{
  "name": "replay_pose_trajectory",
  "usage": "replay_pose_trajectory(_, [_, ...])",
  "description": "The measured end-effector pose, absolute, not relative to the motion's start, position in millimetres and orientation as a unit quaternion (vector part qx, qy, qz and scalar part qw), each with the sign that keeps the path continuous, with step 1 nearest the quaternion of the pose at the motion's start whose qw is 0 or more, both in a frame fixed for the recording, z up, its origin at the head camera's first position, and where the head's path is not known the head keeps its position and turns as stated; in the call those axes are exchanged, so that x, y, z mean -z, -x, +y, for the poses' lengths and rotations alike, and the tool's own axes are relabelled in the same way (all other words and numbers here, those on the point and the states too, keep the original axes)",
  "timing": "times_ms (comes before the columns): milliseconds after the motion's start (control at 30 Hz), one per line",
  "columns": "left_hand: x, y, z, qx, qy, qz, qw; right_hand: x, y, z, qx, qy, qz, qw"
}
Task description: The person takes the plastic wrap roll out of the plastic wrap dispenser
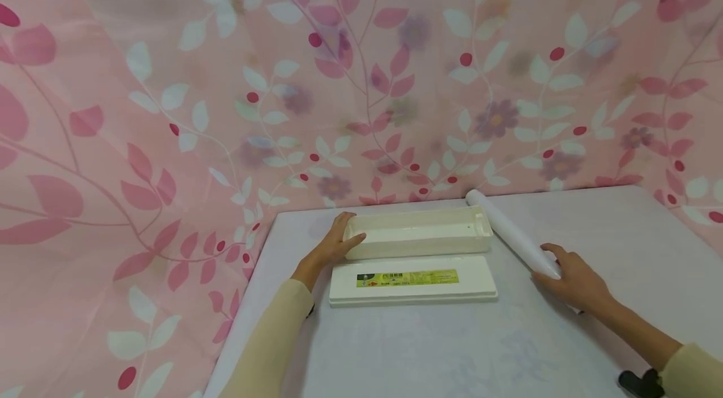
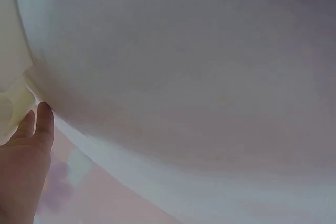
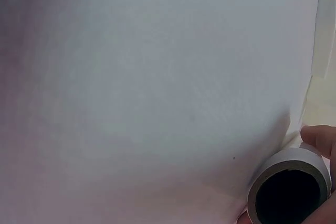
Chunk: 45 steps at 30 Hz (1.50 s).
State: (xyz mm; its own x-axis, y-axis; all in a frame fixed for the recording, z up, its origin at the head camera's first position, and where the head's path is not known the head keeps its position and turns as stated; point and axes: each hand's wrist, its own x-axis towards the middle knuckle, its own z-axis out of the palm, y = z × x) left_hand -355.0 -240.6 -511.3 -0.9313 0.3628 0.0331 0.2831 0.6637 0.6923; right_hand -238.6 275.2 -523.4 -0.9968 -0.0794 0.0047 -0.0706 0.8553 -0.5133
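My left hand (image 1: 337, 241) grips the left end of a long cream plastic box (image 1: 423, 246), thumb over the near wall and fingers at the far corner. The box is open at the top. In the left wrist view, the fingers (image 2: 46, 124) lie against the box's pale end. Just in front of the box, a flat white lid (image 1: 344, 288) bears a green and yellow label. On the right, my right hand (image 1: 578, 282) holds the near end of a white roll (image 1: 505, 228) between thumb and fingers. The right wrist view shows the roll's hollow grey-brown cardboard core (image 3: 260, 183).
A white cloth covers the table (image 1: 407, 348). Behind it and along the left hangs a pink floral curtain (image 1: 361, 103). The roll's far end reaches the table's back edge, close to the right end of the box.
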Motion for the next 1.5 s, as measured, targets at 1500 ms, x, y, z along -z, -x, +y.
replay_pose_trajectory(1500, [515,359,-249,-0.367,-0.156,0.915,0.06,530,261,267,0.256,0.055,0.965,0.005])
